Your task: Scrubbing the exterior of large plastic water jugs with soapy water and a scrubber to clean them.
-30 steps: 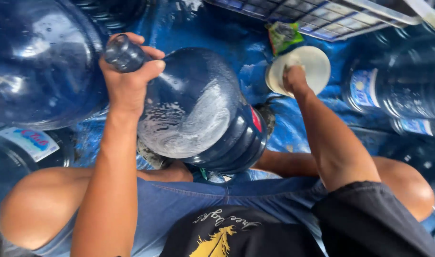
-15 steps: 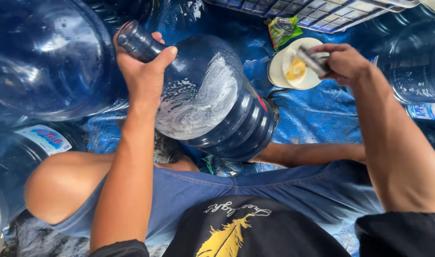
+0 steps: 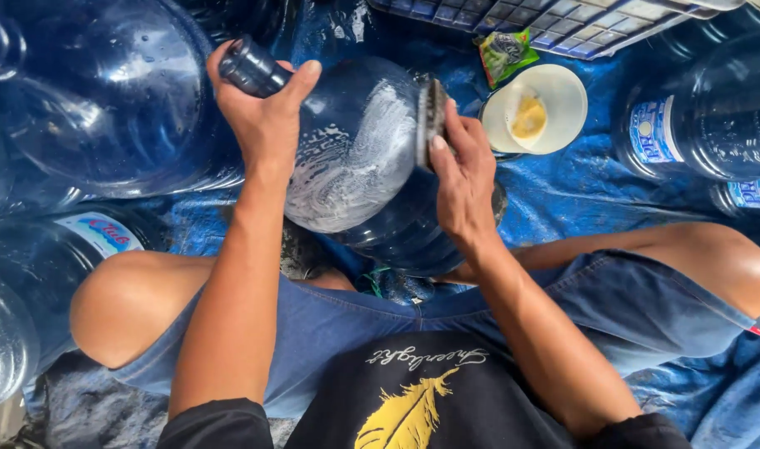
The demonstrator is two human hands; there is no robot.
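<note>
I'm looking down at a wet blue tarp (image 3: 579,195) crowded w/ big blue water jugs; a grey crate (image 3: 554,21) and a white bowl (image 3: 536,108) sit at the top. A soapy jug (image 3: 367,175) lies tilted btwn my knees. My left hand (image 3: 267,116) is clenched round its neck, and my right hand (image 3: 463,179) grips a scrub pad (image 3: 431,120) pressed to its side.

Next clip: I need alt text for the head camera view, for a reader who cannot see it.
Seen from above, a seated person's left hand grips the neck of a big blue water jug lying between the knees, while the right hand presses a scrub pad against its soapy side. A white bowl and more jugs sit on a blue tarp.
</note>
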